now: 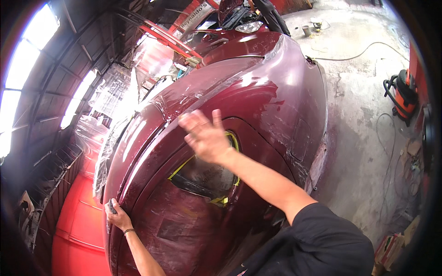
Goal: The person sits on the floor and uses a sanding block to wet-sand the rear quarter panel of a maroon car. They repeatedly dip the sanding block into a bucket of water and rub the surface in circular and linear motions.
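Observation:
A dark red car body [239, 101] fills the middle, partly covered in clear plastic film. My right hand [202, 138] is stretched out over the panel above a window, fingers spread and slightly blurred, holding nothing visible. Whether its palm touches the paint I cannot tell. Beneath the right wrist lies the window [212, 177], edged with yellow tape [222, 201] and dark sheeting. At the car's left edge, my left hand [120, 218] is closed on a small dark object [112, 206] whose kind is unclear. A dark band circles that wrist.
A bright red vehicle panel [80, 230] lies to the left, near plastic sheeting [92, 133]. An orange and black shop vacuum [405, 95] stands on the concrete floor at right, with a cable [389, 156] trailing. Farther back are a red metal frame [172, 41] and a person's dark-clothed leg [275, 17].

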A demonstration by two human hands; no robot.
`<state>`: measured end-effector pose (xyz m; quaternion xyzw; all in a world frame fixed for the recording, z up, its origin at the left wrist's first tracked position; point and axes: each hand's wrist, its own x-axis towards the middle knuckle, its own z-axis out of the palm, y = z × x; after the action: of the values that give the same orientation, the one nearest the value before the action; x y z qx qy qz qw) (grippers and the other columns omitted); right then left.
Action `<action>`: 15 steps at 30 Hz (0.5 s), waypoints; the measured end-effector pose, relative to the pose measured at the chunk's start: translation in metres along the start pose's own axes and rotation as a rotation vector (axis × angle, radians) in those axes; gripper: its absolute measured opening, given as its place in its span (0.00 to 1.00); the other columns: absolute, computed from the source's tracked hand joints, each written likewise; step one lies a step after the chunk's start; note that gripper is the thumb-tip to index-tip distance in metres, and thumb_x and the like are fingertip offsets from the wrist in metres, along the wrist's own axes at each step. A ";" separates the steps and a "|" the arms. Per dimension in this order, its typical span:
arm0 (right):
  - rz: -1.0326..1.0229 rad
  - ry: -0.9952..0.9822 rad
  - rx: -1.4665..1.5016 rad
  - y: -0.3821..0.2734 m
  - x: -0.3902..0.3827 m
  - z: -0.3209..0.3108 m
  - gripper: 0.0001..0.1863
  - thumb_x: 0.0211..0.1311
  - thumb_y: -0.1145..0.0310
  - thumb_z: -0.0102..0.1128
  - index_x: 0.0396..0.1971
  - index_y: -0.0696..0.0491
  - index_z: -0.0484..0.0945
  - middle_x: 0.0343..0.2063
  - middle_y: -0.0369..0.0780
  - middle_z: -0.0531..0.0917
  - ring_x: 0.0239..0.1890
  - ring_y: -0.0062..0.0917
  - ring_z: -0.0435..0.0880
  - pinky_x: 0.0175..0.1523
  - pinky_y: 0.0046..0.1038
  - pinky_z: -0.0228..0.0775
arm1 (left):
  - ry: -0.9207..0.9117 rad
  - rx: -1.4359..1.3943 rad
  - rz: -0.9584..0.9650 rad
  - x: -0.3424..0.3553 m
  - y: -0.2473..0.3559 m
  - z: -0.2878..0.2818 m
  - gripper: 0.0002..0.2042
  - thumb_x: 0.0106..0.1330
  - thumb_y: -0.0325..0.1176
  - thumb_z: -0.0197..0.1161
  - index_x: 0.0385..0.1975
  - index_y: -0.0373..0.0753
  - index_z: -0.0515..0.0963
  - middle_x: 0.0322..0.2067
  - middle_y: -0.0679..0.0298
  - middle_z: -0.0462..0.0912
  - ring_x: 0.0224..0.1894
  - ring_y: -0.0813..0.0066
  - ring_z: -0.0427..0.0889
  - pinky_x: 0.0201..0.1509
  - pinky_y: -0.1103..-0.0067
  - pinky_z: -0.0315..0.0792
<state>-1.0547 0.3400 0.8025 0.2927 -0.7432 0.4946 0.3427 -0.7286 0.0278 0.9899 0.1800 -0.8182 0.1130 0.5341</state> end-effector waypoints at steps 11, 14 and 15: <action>0.132 0.111 -0.256 0.028 -0.005 -0.003 0.31 0.82 0.46 0.47 0.79 0.39 0.66 0.81 0.38 0.62 0.85 0.39 0.51 0.80 0.73 0.33 | -0.001 0.015 0.008 0.002 0.041 0.008 0.16 0.73 0.44 0.69 0.38 0.34 0.80 0.34 0.51 0.83 0.41 0.47 0.82 0.48 0.58 0.74; -0.052 0.025 -0.074 -0.077 -0.012 0.032 0.32 0.81 0.47 0.50 0.79 0.38 0.65 0.82 0.37 0.62 0.85 0.38 0.53 0.82 0.68 0.28 | -0.036 0.035 0.042 0.000 0.033 -0.001 0.16 0.71 0.44 0.72 0.41 0.36 0.80 0.35 0.53 0.83 0.42 0.49 0.82 0.49 0.59 0.74; -0.131 -0.017 -0.127 -0.072 -0.013 0.026 0.32 0.81 0.48 0.50 0.79 0.38 0.65 0.81 0.37 0.63 0.84 0.38 0.54 0.82 0.68 0.30 | -0.037 0.024 0.109 -0.001 0.030 -0.011 0.16 0.70 0.43 0.73 0.42 0.35 0.80 0.36 0.53 0.83 0.43 0.49 0.82 0.50 0.58 0.74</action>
<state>-0.9968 0.2926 0.8236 0.3225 -0.7551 0.4204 0.3860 -0.7311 0.0591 0.9938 0.1437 -0.8351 0.1484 0.5099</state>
